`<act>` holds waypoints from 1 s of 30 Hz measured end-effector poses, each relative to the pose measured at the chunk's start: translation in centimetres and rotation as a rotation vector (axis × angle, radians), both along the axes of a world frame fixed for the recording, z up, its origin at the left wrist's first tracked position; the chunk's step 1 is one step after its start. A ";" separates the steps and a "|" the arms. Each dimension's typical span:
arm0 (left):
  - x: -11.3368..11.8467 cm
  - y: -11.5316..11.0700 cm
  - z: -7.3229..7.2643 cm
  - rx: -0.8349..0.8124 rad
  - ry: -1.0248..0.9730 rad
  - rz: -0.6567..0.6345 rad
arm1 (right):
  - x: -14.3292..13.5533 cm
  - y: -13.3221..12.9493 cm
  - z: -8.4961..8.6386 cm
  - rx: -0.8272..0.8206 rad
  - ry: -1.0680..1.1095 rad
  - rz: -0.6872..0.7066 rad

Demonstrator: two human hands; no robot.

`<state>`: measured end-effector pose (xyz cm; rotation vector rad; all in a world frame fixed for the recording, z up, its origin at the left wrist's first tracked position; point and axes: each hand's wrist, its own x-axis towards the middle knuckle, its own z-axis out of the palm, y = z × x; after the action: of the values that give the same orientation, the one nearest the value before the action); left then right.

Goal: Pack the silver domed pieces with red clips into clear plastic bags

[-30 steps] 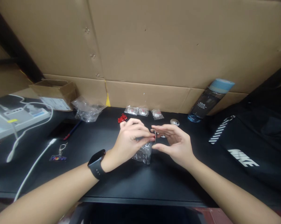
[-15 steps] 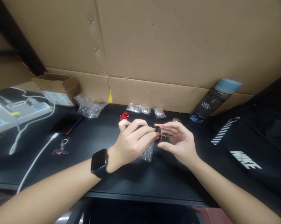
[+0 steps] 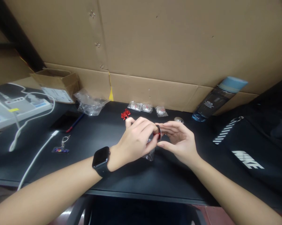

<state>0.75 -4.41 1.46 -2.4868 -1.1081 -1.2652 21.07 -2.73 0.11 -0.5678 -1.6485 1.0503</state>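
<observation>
A small round disc (image 3: 159,133) with a dark face and a silvery rim is held nearly edge-on above the table, between my hands. My right hand (image 3: 179,140) grips its rim, thumb below and fingertips above. From the left, my left hand (image 3: 138,137) has its thumb and fingers closed at the dark face, where a bit of red shows; what the fingertips pinch is mostly hidden. Under my left hand lies a clear plastic bag (image 3: 149,155). Several red looped cords (image 3: 125,114) lie beyond it. A round silvery piece (image 3: 178,120) rests behind my right hand.
Three round pieces in clear wrappers (image 3: 147,107) lie by the cardboard wall. A crumpled plastic bag (image 3: 91,104), a cardboard box (image 3: 57,84), a keychain (image 3: 60,150) and a power strip (image 3: 19,109) stand left. A water bottle (image 3: 216,101) and black bag (image 3: 265,140) are right.
My left thumb has come down and in beside the disc, and its fingers have curled more. The disc has turned slightly, more edge-on. My right hand keeps its hold.
</observation>
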 end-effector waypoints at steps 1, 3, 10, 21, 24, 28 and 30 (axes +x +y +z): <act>0.0 0.1 0.0 -0.017 -0.008 -0.001 | 0.0 0.0 0.0 -0.001 0.001 -0.001; -0.1 0.2 0.0 -0.032 -0.033 0.003 | 0.1 0.1 0.0 -0.003 0.006 -0.002; -0.5 0.5 0.2 -0.116 -0.108 0.030 | 0.3 0.3 0.2 -0.021 0.014 -0.010; -0.8 0.8 0.3 -0.116 -0.143 0.002 | 0.5 0.6 0.5 -0.010 -0.031 -0.084; -0.7 0.8 0.3 -0.091 -0.130 0.009 | 0.6 0.5 0.5 -0.012 -0.029 -0.078; -0.7 0.9 0.3 -0.083 -0.108 0.011 | 0.6 0.5 0.5 -0.022 -0.024 -0.074; -0.6 0.9 0.3 -0.096 -0.107 0.018 | 0.5 0.5 0.5 -0.031 -0.024 -0.075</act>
<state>0.11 -3.52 1.79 -2.4970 -1.2407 -1.3863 21.61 -2.27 0.61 -0.6599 -1.6213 1.0198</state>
